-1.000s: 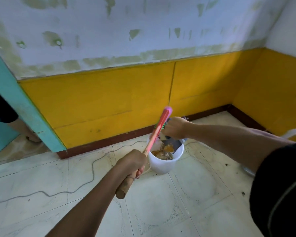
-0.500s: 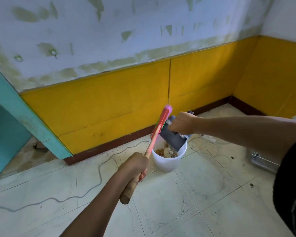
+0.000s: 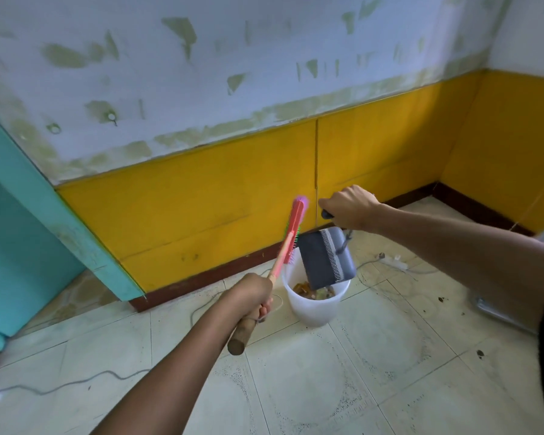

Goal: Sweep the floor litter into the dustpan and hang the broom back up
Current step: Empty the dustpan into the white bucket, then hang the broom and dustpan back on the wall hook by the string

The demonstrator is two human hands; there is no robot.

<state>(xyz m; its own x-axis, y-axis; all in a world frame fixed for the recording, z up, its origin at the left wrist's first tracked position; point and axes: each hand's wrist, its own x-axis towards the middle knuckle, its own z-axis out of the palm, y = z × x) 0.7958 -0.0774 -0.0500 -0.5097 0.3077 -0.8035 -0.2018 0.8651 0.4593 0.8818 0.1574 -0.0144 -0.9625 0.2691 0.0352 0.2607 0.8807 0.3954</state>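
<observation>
- We see the left hand (image 3: 252, 296) wrapped around the broom (image 3: 285, 246), fingers curled tight on its wooden handle, with the butt end poking out below the fist.
- The broom points up and away from us, its pink head raised in front of the yellow wall (image 3: 201, 215), just left of the dustpan.
- The right hand (image 3: 350, 206) is up high, fingers closed around the dark handle of the dustpan (image 3: 325, 257).
- The dustpan hangs tilted steeply, its lip pointing down over the bucket's mouth, comb teeth showing across its grey face.
- The white bucket (image 3: 314, 304) stands on the floor (image 3: 327, 387) near the wall, with orange and pale litter (image 3: 311, 291) lying inside it.
- A thin cable (image 3: 76, 383) snakes across the tiles at the left, and dark specks dot the floor at the right.
</observation>
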